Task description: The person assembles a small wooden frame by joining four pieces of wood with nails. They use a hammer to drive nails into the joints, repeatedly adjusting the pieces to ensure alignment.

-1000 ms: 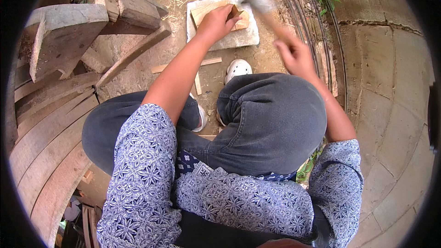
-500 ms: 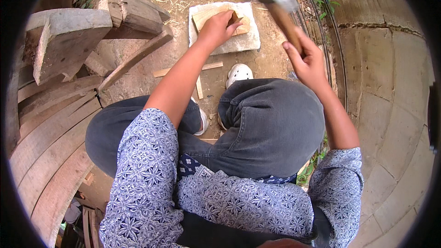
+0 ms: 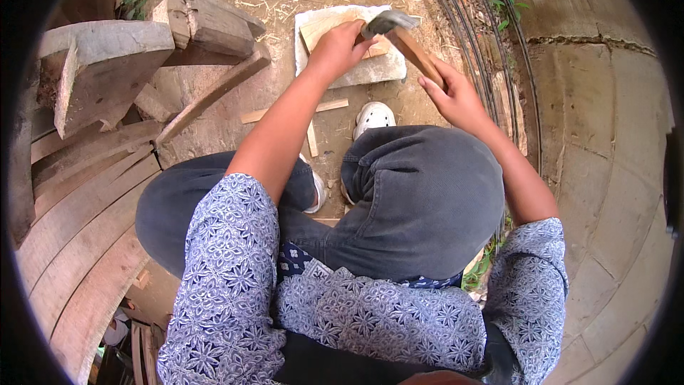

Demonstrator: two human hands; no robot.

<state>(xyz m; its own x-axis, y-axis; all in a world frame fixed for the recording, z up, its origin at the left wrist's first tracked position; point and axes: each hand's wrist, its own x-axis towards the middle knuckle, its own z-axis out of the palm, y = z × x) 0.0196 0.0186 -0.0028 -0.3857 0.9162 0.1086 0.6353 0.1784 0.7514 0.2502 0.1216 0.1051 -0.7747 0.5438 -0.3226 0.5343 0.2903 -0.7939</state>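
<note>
My right hand (image 3: pixel 456 98) is wrapped around the wooden handle of a hammer (image 3: pixel 415 53). The metal head is low over the work, just beside the fingers of my left hand (image 3: pixel 336 48). That hand is closed on a small brown piece, probably wood; the hammer head and my fingers now hide most of it. Beneath lies a pale wooden board (image 3: pixel 313 28), resting on a whitish stone block (image 3: pixel 385 71) on the ground. I cannot tell whether the hammer touches the brown piece.
Two thin wooden strips (image 3: pixel 331 105) lie crosswise on the ground near my white clogs (image 3: pixel 373 115). Heavy timber pieces (image 3: pixel 117 50) and curved planks (image 3: pixel 92 221) stand at left. Dark rods or cables (image 3: pixel 463 43) run along the right, beside a tan wall (image 3: pixel 591 121).
The hammer has come down and left from a raised position toward my left hand, and my right hand has lowered with it. My left hand stays at the board.
</note>
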